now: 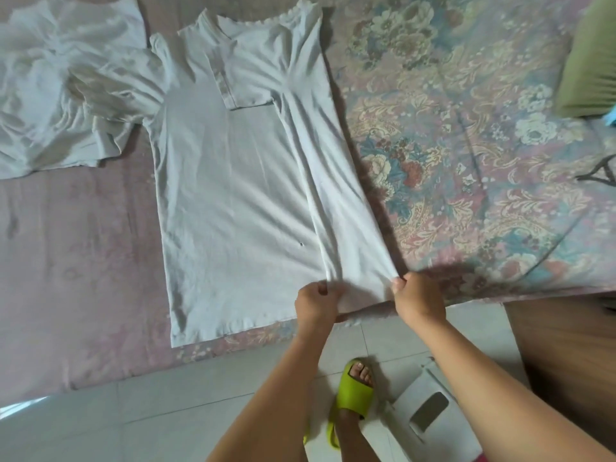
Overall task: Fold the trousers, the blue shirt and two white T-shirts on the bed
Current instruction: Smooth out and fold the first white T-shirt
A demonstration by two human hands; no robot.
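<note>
The bed fills most of the room from where I stand, spread with a floral sheet in pink, blue and cream on the right and a plainer pink stretch on the left. A white T-shirt lies flat across its middle, neck toward the far side, hem at the near edge; its right side is folded over onto the body in a long strip, with the right sleeve turned in near the top. A second white T-shirt lies crumpled at the far left, overlapping the first shirt's left sleeve. A green pillow sits at the far right edge.

At the hem, the left hand grips the inner edge of the folded strip, fingers curled around the cloth. The right hand pinches the outer corner of the same strip, thumb on top.

Below, on the pale tiled floor, a foot wears a lime-green slipper, and a white slipper lies just beside it. I see no writing anywhere.
</note>
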